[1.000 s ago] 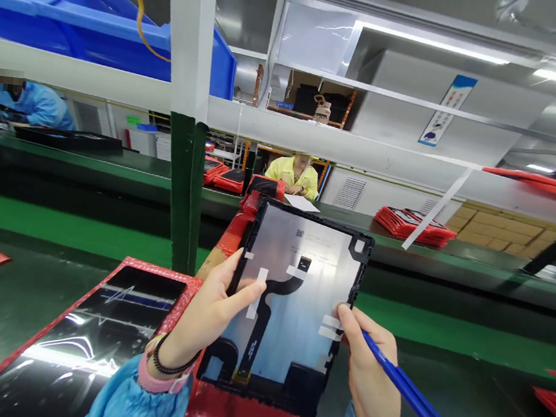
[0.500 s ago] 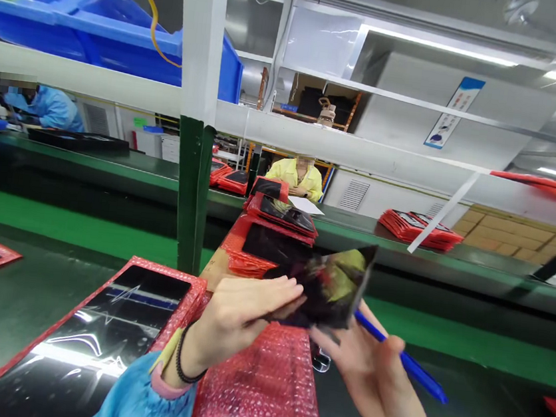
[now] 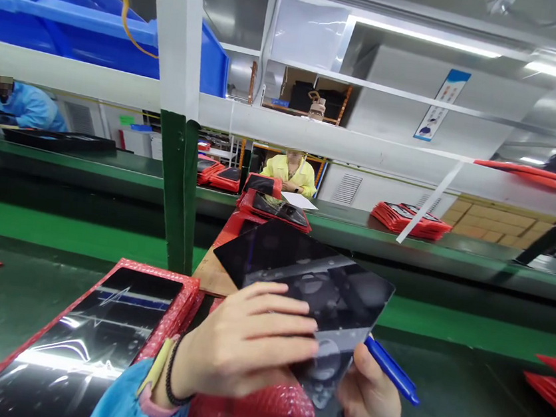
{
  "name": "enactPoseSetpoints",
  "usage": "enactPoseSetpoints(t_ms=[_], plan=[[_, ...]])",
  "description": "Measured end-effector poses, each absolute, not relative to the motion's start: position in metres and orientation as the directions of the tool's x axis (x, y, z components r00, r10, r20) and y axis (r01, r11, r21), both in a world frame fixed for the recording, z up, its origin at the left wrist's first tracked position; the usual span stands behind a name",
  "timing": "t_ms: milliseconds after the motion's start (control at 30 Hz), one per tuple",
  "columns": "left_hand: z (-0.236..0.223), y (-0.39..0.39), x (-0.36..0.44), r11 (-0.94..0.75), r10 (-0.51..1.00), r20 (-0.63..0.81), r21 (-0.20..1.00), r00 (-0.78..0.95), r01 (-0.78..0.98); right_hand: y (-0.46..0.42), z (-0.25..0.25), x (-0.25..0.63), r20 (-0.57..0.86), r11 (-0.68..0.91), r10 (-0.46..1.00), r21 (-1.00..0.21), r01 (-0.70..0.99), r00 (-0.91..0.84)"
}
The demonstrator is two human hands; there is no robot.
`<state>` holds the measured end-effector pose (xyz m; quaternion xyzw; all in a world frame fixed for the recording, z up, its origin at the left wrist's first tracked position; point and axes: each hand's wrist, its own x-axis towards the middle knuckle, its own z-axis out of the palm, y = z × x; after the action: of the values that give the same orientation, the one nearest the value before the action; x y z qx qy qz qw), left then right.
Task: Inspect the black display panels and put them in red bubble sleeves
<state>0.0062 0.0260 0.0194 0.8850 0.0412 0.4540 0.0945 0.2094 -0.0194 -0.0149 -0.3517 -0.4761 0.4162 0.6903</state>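
Note:
A glossy black screen panel (image 3: 297,257) is held tilted in front of me, its surface showing reflections and smudges. My left hand (image 3: 248,339) lies across its near left part with fingers stretched out. The thumb and fingers of my right hand (image 3: 373,403) close on the panel's lower right edge. A blue pen-like stick (image 3: 393,370) juts out from the same hand to the right; its other end is hidden. Under the panel lies red bubble wrap (image 3: 254,413). Left of my hands, another black screen panel (image 3: 77,339) rests on a red bubble-wrap sleeve.
Stacked red-wrapped panels (image 3: 278,210) stand ahead, with another stack (image 3: 407,221) at the far right. A green post (image 3: 174,190) rises left of centre. Blue bins (image 3: 78,25) sit on the shelf above. Two people sit across the bench, one in yellow (image 3: 290,170).
The panel has turned from a steep tilt to show its broad glossy face. My right hand has gone from open beside it to closed on its edge. My left fingers have spread over it.

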Motion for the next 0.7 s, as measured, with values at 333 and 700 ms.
enactPoseSetpoints(t_ms=[333,700], plan=[[0.012,0.008,0.012,-0.917,0.397,0.880,0.391,0.261,0.076,-0.033,-0.017,0.207,0.232,0.295,0.954,-0.826,-0.481,0.188],[0.015,0.041,0.015,-0.224,0.933,0.322,0.871,0.164,-0.437,-0.043,-0.010,0.213,0.187,0.297,0.950,-0.780,-0.551,0.248]])
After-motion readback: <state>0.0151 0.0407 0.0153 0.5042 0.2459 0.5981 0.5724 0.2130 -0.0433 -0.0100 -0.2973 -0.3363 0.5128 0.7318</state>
